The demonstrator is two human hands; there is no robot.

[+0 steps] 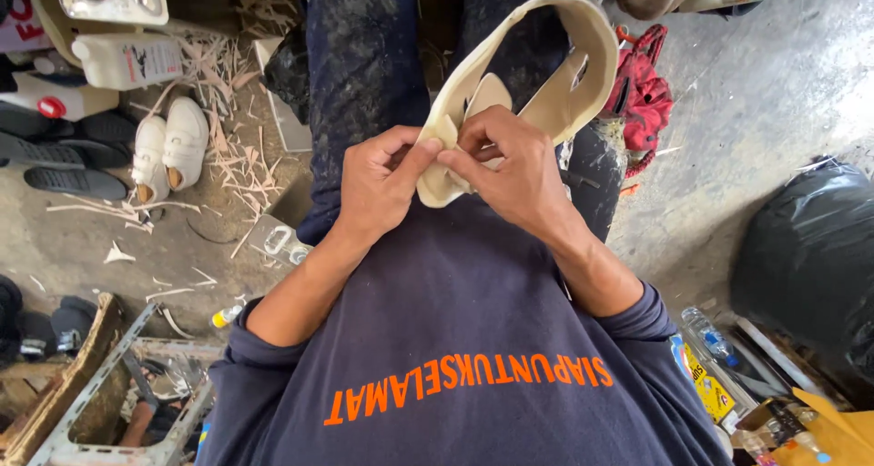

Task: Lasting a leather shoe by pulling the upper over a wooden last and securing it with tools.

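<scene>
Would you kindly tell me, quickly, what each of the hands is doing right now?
Left hand: closed, pinching the near end of the cream leather shoe upper.
Right hand: closed, pinching the same end of the upper beside it.

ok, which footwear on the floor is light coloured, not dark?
The pair of small white shoes, side by side among the wood shavings. The dark sandals lie just left of them, flat and black.

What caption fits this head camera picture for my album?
Both hands, left hand and right hand, pinch a cream leather strap piece over the lap.
</scene>
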